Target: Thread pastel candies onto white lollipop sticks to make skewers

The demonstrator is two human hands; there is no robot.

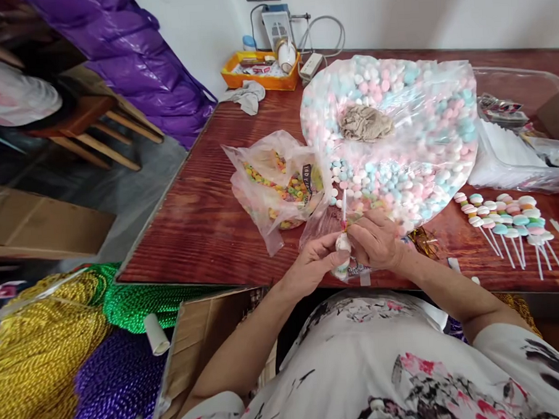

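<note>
My left hand [319, 261] is closed on a candy skewer [343, 244] near the table's front edge. Pale round pieces sit at its lower end, and its thin white stick [344, 205] points up and away from me. My right hand [376, 237] has its fingers bent and pressed against the same skewer from the right; what lies under those fingertips is hidden. Just beyond my hands lies a large clear bag [398, 161] of pink, white and blue round pieces. Left of it is a smaller open bag [283, 188] of colourful little rings.
Several finished-looking skewers [506, 215] lie at the right, before a clear plastic bin [513, 162]. A brown crumpled cloth [366, 123] rests on the big bag. An orange tray [259, 80] stands at the back. Bead strands [40, 349] and a cardboard box [197, 349] are at lower left.
</note>
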